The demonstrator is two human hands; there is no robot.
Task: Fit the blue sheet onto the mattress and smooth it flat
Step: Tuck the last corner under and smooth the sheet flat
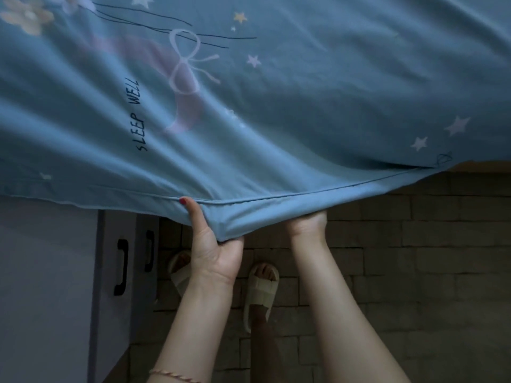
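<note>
The blue sheet (276, 100), printed with stars, a bow and the words "SLEEP WELL", fills the upper half of the view and hangs over the near side of the bed. My left hand (213, 244) grips its hemmed edge, thumb on top and fingers curled under the fabric. My right hand (307, 225) reaches up beneath the same edge a little to the right; its fingers are hidden under the cloth, holding it. The mattress itself is covered and cannot be seen. A strip of wooden bed frame (481, 165) shows at the right under the sheet.
A pale cabinet (119, 272) with black handles stands close at the left, against the bed. Below is a brick-pattern floor (414, 272), where my feet in beige slippers (261, 288) stand right by the bed.
</note>
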